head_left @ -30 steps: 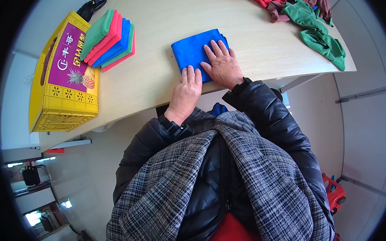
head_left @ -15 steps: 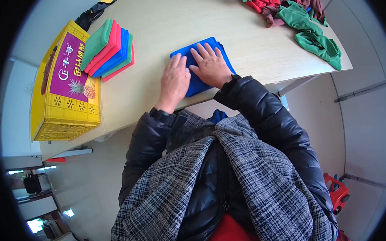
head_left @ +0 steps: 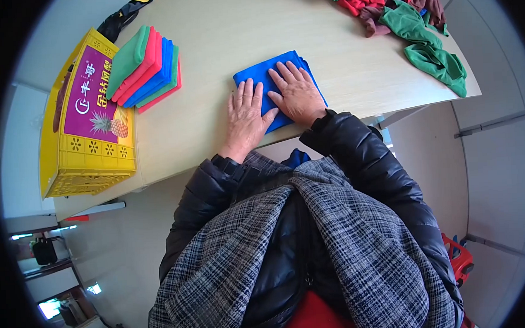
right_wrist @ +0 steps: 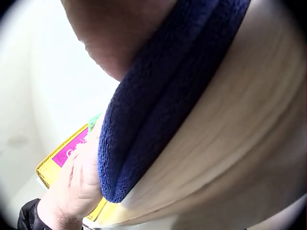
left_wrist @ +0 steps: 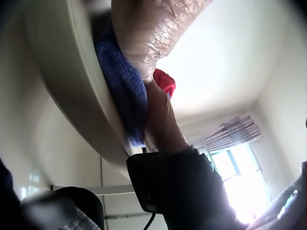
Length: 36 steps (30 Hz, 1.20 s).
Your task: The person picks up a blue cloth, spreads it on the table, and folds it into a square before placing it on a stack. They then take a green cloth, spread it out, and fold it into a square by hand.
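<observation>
A folded blue towel (head_left: 277, 119) lies on the table near its front edge. Its layered, fuzzy folded edge (right_wrist: 144, 120) fills the right wrist view, and part of the towel (left_wrist: 122, 88) shows beneath a palm in the left wrist view. The left hand (head_left: 246, 119) rests flat on the towel's left side, fingers straight and pointing away from the body. On the right side lies the right hand (head_left: 297, 93), flat with fingers spread. The thumbs come close together over the middle of the towel.
Left of the towel stands a stack of folded green, red and blue towels (head_left: 144, 66), against a yellow crate (head_left: 90, 165) with a pineapple label. A loose heap of crumpled cloths (head_left: 412, 25) covers the table's far right, with a green one (head_left: 440, 65) trailing toward the edge.
The left hand first moved forward and left from the towel's near edge, then came down flat on its left part. The right hand stayed on the towel, shifting slightly.
</observation>
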Available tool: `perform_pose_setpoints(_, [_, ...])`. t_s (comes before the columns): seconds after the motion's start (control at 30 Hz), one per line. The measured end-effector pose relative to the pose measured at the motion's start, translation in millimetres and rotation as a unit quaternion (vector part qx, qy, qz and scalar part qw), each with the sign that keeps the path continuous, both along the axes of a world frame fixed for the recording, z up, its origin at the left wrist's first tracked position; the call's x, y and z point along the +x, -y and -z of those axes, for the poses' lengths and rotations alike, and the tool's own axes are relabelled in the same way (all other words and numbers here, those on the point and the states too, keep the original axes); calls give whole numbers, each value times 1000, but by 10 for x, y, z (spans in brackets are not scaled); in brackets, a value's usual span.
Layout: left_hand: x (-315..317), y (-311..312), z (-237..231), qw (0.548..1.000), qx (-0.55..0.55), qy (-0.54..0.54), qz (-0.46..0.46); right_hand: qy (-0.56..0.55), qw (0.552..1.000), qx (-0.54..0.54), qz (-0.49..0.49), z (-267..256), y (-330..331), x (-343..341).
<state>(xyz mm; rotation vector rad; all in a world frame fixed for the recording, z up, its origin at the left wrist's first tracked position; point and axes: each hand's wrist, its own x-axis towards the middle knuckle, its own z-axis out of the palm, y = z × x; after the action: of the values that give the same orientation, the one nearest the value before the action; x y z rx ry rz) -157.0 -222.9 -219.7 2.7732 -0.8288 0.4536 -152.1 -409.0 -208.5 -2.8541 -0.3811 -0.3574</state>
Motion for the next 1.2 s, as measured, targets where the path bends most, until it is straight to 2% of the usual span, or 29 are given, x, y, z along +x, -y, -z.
perform_pose_setpoints(0.27, [-112, -82, -125, 999, 38, -36, -15, -17, 999, 0, 43, -13, 177, 59])
perform_pose_setpoints(0.4, [-73, -99, -196, 998, 40, -50, -12, -70, 990, -44, 110, -163, 281, 47])
perform_pose_setpoints(0.5, [87, -163, -199, 997, -15, -72, -6, 23, 995, -77, 66, -185, 131, 39])
perform_pose_setpoints(0.53, [117, -129, -165, 997, -17, -74, -6, 21, 995, -79, 65, -166, 53, 43])
perform_pose_setpoints(0.63, [299, -28, -94, 998, -14, -60, -3, -26, 998, -51, -27, -90, -151, 165])
perform_pose_setpoints(0.8, [263, -36, -59, 995, 7, -98, -22, -59, 996, -45, -41, -68, -122, 231])
perform_pose_setpoints(0.9, [253, -43, -45, 996, 26, -75, -30, -63, 997, -50, 12, -77, -15, 313])
perform_pose_setpoints(1.2, [201, -47, -93, 997, 12, -76, -29, -64, 994, -7, 91, -67, 169, 239])
